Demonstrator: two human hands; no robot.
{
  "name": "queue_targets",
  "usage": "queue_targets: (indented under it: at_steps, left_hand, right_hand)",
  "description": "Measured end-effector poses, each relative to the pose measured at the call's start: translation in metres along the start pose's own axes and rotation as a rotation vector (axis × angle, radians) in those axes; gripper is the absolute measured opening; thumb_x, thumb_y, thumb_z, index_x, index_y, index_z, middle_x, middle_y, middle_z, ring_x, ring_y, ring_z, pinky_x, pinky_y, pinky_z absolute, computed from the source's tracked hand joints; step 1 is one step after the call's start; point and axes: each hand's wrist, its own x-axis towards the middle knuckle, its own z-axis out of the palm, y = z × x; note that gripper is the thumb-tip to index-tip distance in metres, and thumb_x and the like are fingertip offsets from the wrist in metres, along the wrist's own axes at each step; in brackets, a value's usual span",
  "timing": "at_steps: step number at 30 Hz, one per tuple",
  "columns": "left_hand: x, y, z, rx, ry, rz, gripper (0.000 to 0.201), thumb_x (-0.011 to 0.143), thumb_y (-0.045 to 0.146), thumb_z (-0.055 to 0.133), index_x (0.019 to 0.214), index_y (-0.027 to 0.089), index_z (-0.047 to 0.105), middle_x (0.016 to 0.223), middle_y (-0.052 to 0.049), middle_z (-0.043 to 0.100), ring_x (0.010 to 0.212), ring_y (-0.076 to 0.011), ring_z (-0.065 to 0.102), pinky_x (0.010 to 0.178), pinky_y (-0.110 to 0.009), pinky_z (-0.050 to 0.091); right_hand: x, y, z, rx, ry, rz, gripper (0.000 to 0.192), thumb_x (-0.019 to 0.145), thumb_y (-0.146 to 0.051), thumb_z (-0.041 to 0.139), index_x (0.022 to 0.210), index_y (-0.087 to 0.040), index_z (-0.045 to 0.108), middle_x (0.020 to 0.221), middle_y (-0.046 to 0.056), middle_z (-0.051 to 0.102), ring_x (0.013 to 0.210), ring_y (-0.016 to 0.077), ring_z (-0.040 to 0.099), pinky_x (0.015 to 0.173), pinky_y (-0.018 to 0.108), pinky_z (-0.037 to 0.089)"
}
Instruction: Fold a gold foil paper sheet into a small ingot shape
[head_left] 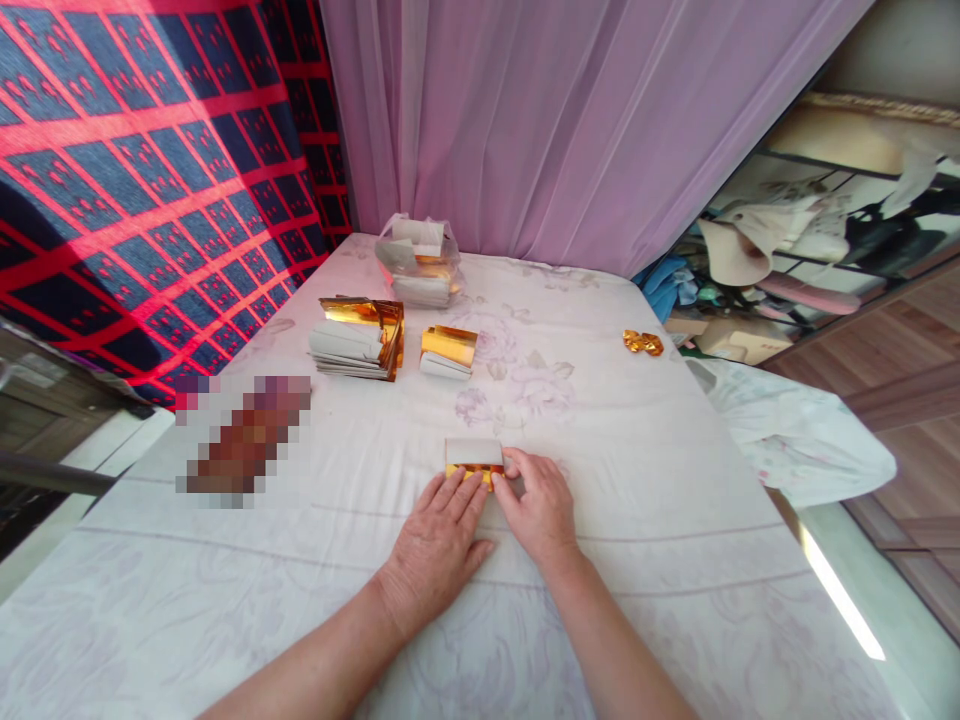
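A small sheet of gold foil paper (pixel 474 452) lies on the cloth in front of me, its pale grey back folded over and a gold strip showing along the near side. My left hand (pixel 441 542) rests flat, fingers stretched, with the fingertips pressing on the gold strip. At the paper's right edge, my right hand (pixel 543 506) pinches the corner between thumb and index finger. Farther off sit a thick stack of folded gold foil papers (pixel 352 345) and, beside it, a smaller stack (pixel 448 352). A folded gold foil piece (pixel 643 343) lies at the far right.
A clear plastic bag (pixel 420 265) with more foil paper stands at the table's back. Pale flowered cloth (pixel 637 470) covers the table. A pixelated patch (pixel 247 440) hides something on the left. Purple curtain (pixel 525 130) hangs behind; a cluttered shelf (pixel 795 240) stands right.
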Motion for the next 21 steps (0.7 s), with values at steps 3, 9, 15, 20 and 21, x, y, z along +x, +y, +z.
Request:
queue_targets:
  at_steps: [3, 9, 15, 20, 21]
  left_hand:
    - [0.001, -0.0003, -0.0025, 0.009, 0.004, 0.008, 0.058, 0.094, 0.05, 0.045, 0.139, 0.014, 0.046, 0.14, -0.011, 0.054, 0.132, -0.0278, 0.045, 0.11, -0.044, 0.034]
    - [0.0015, -0.0006, -0.0038, 0.001, 0.005, 0.008, 0.056, 0.093, 0.049, 0.046, 0.138, 0.014, 0.047, 0.141, -0.011, 0.053, 0.132, -0.0273, 0.046, 0.111, -0.043, 0.033]
    - [0.001, -0.0008, -0.0037, -0.01, 0.01, 0.013, 0.055, 0.093, 0.049, 0.046, 0.137, 0.015, 0.048, 0.14, -0.011, 0.054, 0.132, -0.0271, 0.046, 0.111, -0.043, 0.032]
    - [0.0014, -0.001, -0.0045, -0.026, 0.023, 0.013, 0.055, 0.093, 0.048, 0.046, 0.138, 0.016, 0.047, 0.14, -0.011, 0.054, 0.132, -0.0267, 0.046, 0.111, -0.044, 0.032]
    - [0.0015, -0.0009, -0.0047, -0.026, 0.025, 0.013, 0.055, 0.093, 0.048, 0.046, 0.138, 0.016, 0.047, 0.14, -0.011, 0.054, 0.132, -0.0268, 0.046, 0.111, -0.044, 0.033]
  right_hand:
    - [-0.0009, 0.0002, 0.0001, 0.022, 0.029, 0.026, 0.012, 0.086, -0.025, 0.054, 0.096, -0.02, 0.058, 0.075, 0.001, 0.063, 0.077, 0.0197, 0.056, 0.076, 0.032, 0.042]
    - [0.0009, -0.0021, -0.0049, 0.03, -0.026, -0.039, 0.013, 0.087, -0.02, 0.053, 0.077, -0.022, 0.059, 0.074, 0.002, 0.063, 0.077, 0.019, 0.054, 0.075, 0.031, 0.039]
    - [0.0011, -0.0018, -0.0054, -0.009, -0.037, -0.056, 0.011, 0.087, -0.02, 0.054, 0.081, -0.022, 0.064, 0.079, 0.003, 0.066, 0.08, 0.0199, 0.056, 0.076, 0.032, 0.041]
    - [0.0002, -0.0013, -0.0047, -0.028, -0.03, -0.071, 0.016, 0.089, -0.021, 0.052, 0.087, -0.022, 0.068, 0.082, 0.005, 0.067, 0.083, 0.0205, 0.057, 0.077, 0.033, 0.042]
    - [0.0002, -0.0013, -0.0048, -0.029, -0.028, -0.071, 0.017, 0.089, -0.021, 0.052, 0.087, -0.022, 0.068, 0.082, 0.005, 0.067, 0.083, 0.0206, 0.057, 0.078, 0.034, 0.042]
